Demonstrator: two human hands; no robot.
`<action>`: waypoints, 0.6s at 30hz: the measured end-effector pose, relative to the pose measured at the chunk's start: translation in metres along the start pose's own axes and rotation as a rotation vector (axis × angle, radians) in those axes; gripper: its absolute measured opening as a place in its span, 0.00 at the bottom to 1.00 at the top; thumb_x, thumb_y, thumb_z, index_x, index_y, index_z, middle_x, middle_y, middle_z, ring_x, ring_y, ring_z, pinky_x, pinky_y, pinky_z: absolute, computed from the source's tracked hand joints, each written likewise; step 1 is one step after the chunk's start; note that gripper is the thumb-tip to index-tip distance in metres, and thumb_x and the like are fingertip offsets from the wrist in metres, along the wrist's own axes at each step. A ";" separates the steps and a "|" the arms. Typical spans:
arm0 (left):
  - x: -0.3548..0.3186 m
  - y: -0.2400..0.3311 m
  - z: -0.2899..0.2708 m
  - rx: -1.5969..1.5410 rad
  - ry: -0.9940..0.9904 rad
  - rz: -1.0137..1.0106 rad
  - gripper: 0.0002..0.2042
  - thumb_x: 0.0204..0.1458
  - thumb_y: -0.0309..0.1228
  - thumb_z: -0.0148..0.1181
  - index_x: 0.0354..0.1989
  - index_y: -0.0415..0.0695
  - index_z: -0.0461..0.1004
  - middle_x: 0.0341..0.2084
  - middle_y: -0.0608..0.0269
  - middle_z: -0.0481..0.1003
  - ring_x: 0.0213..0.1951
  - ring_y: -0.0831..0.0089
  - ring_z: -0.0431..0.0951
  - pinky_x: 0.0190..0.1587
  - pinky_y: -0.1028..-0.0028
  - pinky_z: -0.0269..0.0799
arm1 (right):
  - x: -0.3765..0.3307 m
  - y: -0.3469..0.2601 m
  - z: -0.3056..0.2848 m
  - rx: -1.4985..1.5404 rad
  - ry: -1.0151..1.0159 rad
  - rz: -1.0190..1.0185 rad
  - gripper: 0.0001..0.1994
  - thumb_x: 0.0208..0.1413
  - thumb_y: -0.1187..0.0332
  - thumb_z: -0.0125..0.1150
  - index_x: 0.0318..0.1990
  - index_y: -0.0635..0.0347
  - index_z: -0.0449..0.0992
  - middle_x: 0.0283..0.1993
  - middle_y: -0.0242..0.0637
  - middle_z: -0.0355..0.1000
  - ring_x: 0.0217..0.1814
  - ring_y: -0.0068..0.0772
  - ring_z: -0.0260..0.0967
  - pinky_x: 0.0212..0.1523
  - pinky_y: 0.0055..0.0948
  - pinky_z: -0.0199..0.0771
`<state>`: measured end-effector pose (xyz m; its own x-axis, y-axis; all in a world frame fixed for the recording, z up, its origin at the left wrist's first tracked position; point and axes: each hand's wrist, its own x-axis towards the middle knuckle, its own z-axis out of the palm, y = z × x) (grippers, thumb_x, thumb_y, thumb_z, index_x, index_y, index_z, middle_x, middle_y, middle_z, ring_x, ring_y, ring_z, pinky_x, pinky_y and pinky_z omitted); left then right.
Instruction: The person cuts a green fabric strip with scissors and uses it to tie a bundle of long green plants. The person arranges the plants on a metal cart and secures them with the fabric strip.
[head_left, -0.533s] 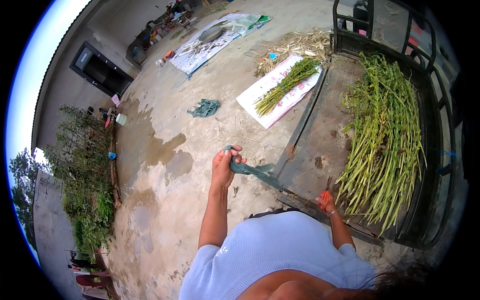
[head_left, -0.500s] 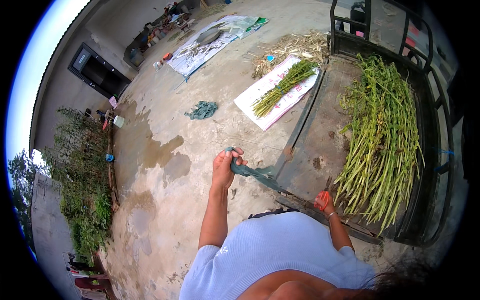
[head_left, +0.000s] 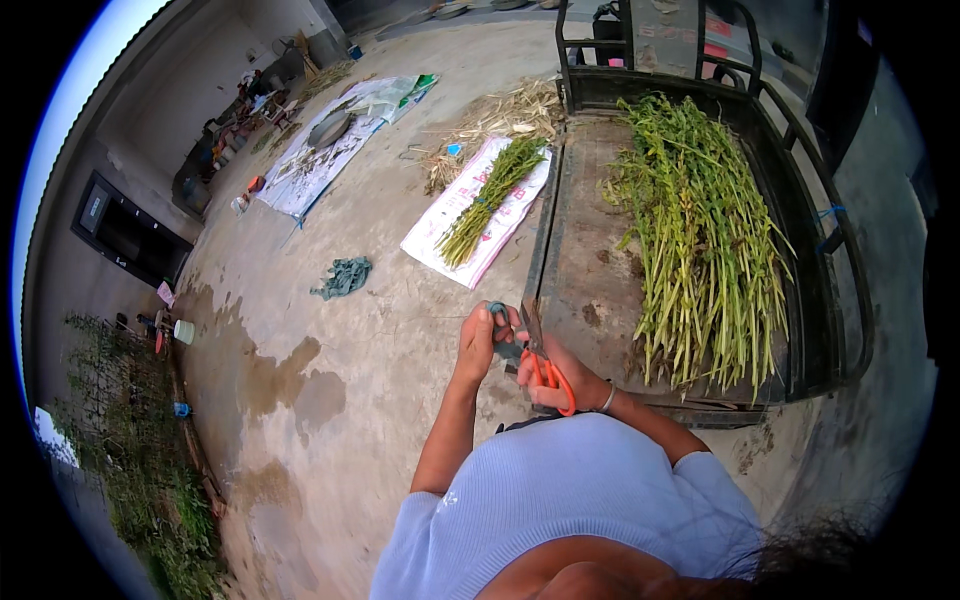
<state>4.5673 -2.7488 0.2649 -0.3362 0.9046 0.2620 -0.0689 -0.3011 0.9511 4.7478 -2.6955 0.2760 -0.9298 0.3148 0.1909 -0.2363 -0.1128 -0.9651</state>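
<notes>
My left hand (head_left: 478, 342) is closed around a strip of dark green cloth (head_left: 507, 350), held up in front of my chest. Close beside it, my right hand (head_left: 560, 362) grips orange-handled scissors (head_left: 534, 328), their blades pointing up and away from me near the cloth. Part of the strip is hidden between the hands. To the right, a heap of leafy green stalks (head_left: 700, 250) lies on a metal cart bed (head_left: 575, 255). Ahead, a tied bundle of stalks (head_left: 490, 205) rests on a white sack (head_left: 425, 243) on the ground.
A crumpled dark green cloth (head_left: 343, 277) lies on the concrete to the left of the sack. Dry straw (head_left: 500, 118) is scattered behind it. Farther off, a sheet (head_left: 300, 178) carries a round pan (head_left: 330, 128). Metal rails (head_left: 820, 185) edge the cart; shrubs (head_left: 120, 430) grow at far left.
My right hand has brought the scissors from the cart's edge over to the left, up to the cloth strip. The view has turned to the right.
</notes>
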 end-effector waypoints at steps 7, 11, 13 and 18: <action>-0.009 0.012 0.005 0.079 0.006 0.034 0.20 0.62 0.41 0.32 0.28 0.38 0.65 0.31 0.59 0.69 0.23 0.81 0.62 0.26 0.81 0.62 | -0.003 0.024 0.008 0.111 -0.139 0.036 0.39 0.41 0.47 0.67 0.55 0.59 0.55 0.31 0.28 0.60 0.32 0.18 0.59 0.35 0.18 0.63; -0.013 0.013 0.001 0.229 0.021 0.089 0.21 0.61 0.41 0.33 0.27 0.37 0.67 0.30 0.60 0.70 0.23 0.81 0.64 0.25 0.81 0.62 | -0.004 0.029 0.011 0.137 -0.147 0.044 0.39 0.41 0.44 0.64 0.54 0.60 0.56 0.31 0.28 0.60 0.31 0.17 0.58 0.34 0.18 0.63; -0.013 0.014 -0.002 0.379 0.024 0.126 0.22 0.61 0.41 0.33 0.28 0.36 0.68 0.29 0.59 0.70 0.21 0.81 0.63 0.25 0.81 0.61 | -0.003 0.033 0.011 0.123 -0.165 0.040 0.39 0.42 0.43 0.63 0.54 0.60 0.56 0.30 0.28 0.60 0.30 0.17 0.58 0.32 0.18 0.63; -0.012 0.011 -0.001 0.579 0.007 0.334 0.20 0.60 0.39 0.38 0.28 0.35 0.70 0.26 0.60 0.69 0.19 0.81 0.63 0.22 0.81 0.58 | -0.005 0.031 0.008 0.135 -0.143 0.071 0.37 0.45 0.43 0.60 0.54 0.61 0.56 0.26 0.26 0.60 0.26 0.16 0.58 0.26 0.18 0.62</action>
<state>4.5700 -2.7632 0.2718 -0.2585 0.7882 0.5585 0.5549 -0.3521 0.7537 4.7429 -2.7085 0.2466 -0.9739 0.1653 0.1556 -0.1950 -0.2582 -0.9462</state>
